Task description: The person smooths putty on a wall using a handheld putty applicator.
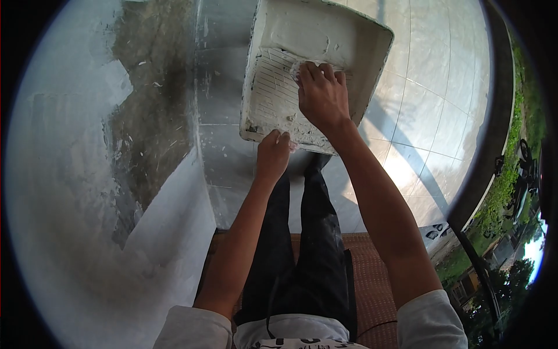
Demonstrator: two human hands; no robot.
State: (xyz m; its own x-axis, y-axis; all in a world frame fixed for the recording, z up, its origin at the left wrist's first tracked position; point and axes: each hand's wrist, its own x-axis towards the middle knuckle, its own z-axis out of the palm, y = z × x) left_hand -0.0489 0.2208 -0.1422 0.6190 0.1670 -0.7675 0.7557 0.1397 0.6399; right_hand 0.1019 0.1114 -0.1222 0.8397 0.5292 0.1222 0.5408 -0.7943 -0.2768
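Note:
A white paint tray [317,29] with a ribbed slope lies in front of me, its walls streaked and chipped. My left hand [273,156] is closed on the tray's near rim, thumb on top. A small whitish, see-through scrap [293,146] pokes out beside its fingers. My right hand [325,93] is inside the tray, fingers curled down on a crumpled whitish wad [297,71] against the ribs. The wad looks like thin plastic or wet cloth; most of it is hidden under the fingers. Crumbs of white residue [290,118] dot the near part of the ribs.
A wall [154,99] with patchy white paint over bare grey runs along the left. Shiny floor tiles [418,110] with a shadow stripe extend to the right, up to a dark edge with plants [494,209] beyond. My legs [317,232] are below the tray, over a reddish-brown woven surface [372,279].

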